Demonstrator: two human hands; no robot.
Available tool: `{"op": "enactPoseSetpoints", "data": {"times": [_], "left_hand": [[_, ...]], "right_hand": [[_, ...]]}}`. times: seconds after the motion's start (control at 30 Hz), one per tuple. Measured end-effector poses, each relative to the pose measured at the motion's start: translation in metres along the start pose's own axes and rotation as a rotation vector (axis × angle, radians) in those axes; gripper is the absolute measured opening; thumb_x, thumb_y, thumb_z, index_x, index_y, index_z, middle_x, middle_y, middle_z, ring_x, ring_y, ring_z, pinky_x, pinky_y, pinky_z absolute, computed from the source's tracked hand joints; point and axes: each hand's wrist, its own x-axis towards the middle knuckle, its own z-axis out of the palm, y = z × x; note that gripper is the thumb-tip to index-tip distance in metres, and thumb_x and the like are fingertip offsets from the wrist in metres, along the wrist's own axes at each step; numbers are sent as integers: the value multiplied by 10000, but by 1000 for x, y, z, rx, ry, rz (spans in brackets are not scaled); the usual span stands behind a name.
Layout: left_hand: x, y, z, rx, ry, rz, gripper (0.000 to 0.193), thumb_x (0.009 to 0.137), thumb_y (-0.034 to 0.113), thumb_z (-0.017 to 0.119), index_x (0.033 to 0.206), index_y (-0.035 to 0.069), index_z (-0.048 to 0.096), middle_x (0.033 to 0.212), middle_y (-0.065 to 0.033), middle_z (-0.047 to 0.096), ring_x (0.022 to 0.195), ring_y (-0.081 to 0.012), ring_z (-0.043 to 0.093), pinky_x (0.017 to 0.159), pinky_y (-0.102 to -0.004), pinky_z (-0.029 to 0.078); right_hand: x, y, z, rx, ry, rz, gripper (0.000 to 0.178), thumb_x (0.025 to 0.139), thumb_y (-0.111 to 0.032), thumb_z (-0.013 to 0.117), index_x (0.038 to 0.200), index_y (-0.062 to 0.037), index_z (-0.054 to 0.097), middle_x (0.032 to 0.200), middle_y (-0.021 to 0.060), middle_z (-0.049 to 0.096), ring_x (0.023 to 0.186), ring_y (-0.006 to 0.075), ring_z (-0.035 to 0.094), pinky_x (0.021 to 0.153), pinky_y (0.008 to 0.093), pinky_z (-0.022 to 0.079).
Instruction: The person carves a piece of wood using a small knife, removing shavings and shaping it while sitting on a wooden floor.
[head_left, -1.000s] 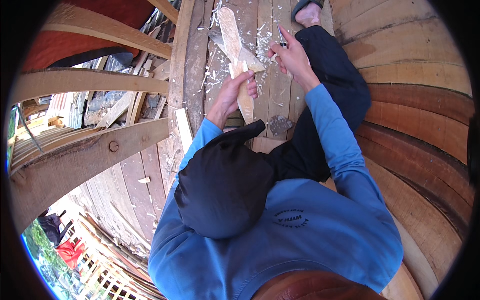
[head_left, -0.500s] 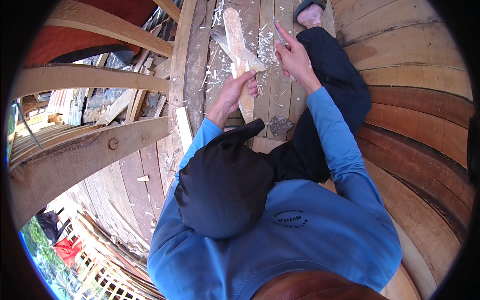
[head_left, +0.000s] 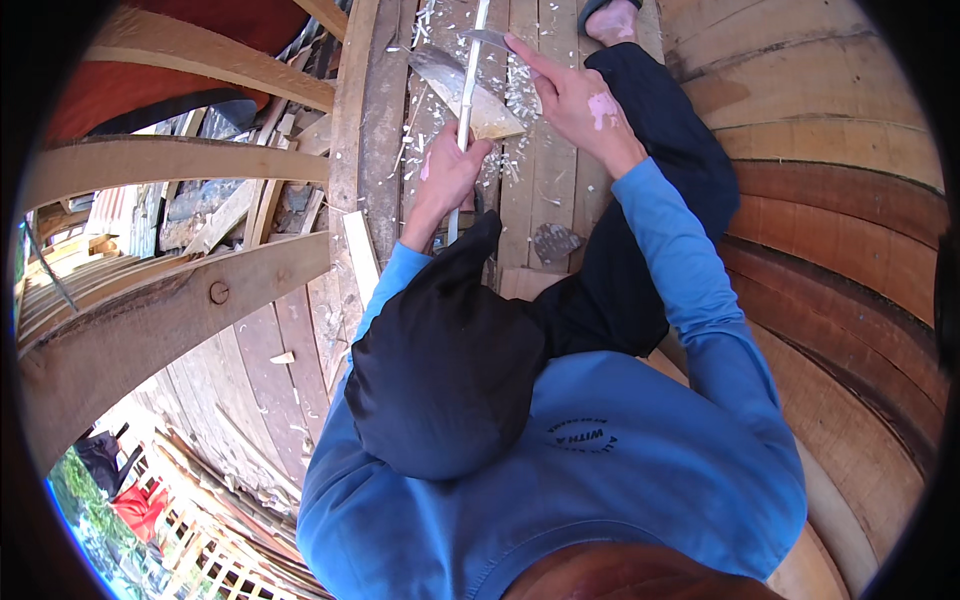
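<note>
My left hand (head_left: pixel 447 182) is closed round the lower part of a pale, paddle-shaped piece of carved wood (head_left: pixel 469 90), which stands on edge and shows as a narrow white strip. In my right hand (head_left: pixel 592 112) is a knife (head_left: pixel 488 38), its handle mostly hidden by the fingers. The index finger stretches along the back of the blade, which lies across the far part of the wood. Under the wood, a flat triangular piece (head_left: pixel 495 115), greyish at one end and pale at the other, rests on the planks among wood shavings (head_left: pixel 522 92).
Curved planks (head_left: pixel 820 205) rise along the right side, and thick wooden beams (head_left: pixel 180 158) cross the left. My outstretched leg (head_left: pixel 660 150) lies right of the work. A dark flat lump (head_left: pixel 555 243) and a pale offcut (head_left: pixel 361 254) lie on the floor nearby.
The carved wood has turned from its broad face onto its narrow edge in my left hand. My right hand has moved left, bringing the knife blade over to the wood.
</note>
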Motion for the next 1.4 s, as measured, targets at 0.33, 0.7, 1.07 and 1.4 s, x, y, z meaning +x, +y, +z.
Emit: {"op": "enactPoseSetpoints", "data": {"times": [0.33,0.7,1.07,1.4], "left_hand": [[-18,24,-16,280,81,-3,451,910,291,600,1099,-117,569,871,-313,683,884,-446,701,817,-507,509],[-21,37,-23,236,100,-46,474,905,303,570,1081,-137,577,983,-372,663,971,-475,674,869,-500,491],[-21,39,-30,193,75,-115,478,903,307,565,1055,-146,571,966,-349,664,944,-446,672,852,-501,483],[-28,37,-25,193,103,-59,453,922,311,566,1047,-125,562,876,-304,673,874,-400,698,804,-477,505]], "right_hand": [[1,-17,-1,-55,-12,-22,692,960,-33,537,1557,-366,432,736,273,620,634,434,641,614,526,514],[-16,-34,6,6,-154,-5,660,942,-22,539,1541,-291,469,760,278,641,632,443,646,634,533,532],[-13,-40,16,16,-98,-22,668,964,-30,518,1562,-314,431,751,273,626,605,435,636,605,524,515],[-10,-32,19,-24,-75,-55,628,982,-70,520,1548,-332,453,745,280,626,621,439,640,601,543,502]]}}
